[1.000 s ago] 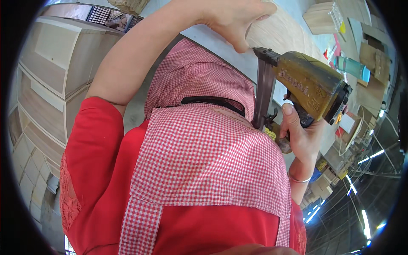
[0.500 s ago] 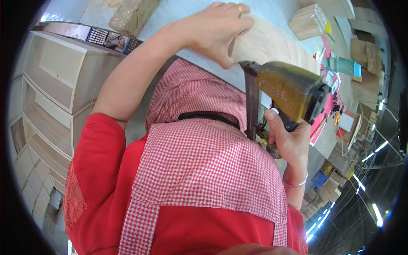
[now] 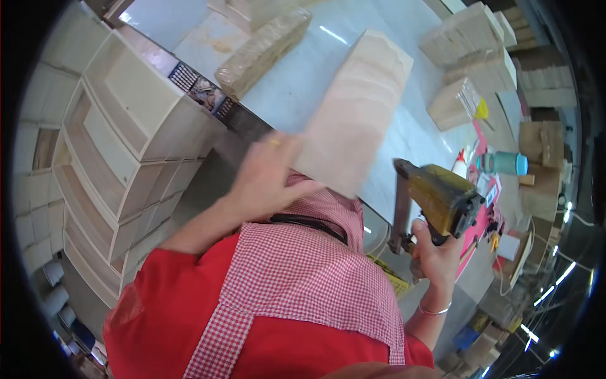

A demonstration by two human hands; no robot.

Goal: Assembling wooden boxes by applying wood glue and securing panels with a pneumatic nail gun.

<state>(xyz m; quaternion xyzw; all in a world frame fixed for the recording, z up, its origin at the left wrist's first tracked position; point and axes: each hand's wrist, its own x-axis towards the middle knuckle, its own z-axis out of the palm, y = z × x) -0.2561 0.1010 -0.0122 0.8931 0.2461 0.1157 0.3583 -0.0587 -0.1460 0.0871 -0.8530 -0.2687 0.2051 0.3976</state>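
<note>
While the left hand [image 3: 268, 177] is gripping the near end of a pale wooden board [image 3: 353, 110], thumb and fingers pinching its edge, the board is lifting clear of the grey workbench [image 3: 297, 82] and looking blurred along its length. The right hand [image 3: 435, 249] is wrapping its fingers tightly round the handle of a yellow-brown nail gun [image 3: 435, 199], which is hanging just beside the board's near corner, its dark magazine pointing down over the near edge of the workbench. The person is wearing a red top with a red-and-white checked apron [image 3: 297, 278], and a thin bangle [image 3: 434, 310] is circling the right wrist.

Toward the far left corner of the workbench a long wrapped bundle [image 3: 262, 50] is lying on its side. Along the far right side, stacks of small wooden blocks [image 3: 473, 31] are sitting well apart from the hands, and near the right edge a teal bottle [image 3: 502, 163] is lying beside some pink sheets [image 3: 483, 208]. Off the left edge of the bench, unfinished wooden shelf units [image 3: 120, 139] are standing stacked against one another
</note>
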